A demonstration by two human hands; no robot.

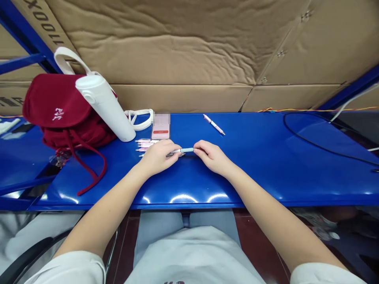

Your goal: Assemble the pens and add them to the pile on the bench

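A slim pen with a pale blue barrel (186,150) lies level between my hands, just above the blue tabletop (254,181). My left hand (158,157) is closed around one end of it, and my right hand (211,157) pinches the other end with its fingertips. A small bunch of pink-and-white pens (145,145) lies just beyond my left hand, partly hidden by it. Another pink-and-white pen (213,124) rests alone farther back, beyond my right hand. A smartphone (160,128) lies near the table's back edge, its upper part blurred.
A dark red drawstring bag (63,110) and a white bottle (105,106) lying tilted stand at the table's left. A thin black cable (314,138) curves across the right side. Corrugated cardboard (177,47) lines the back.
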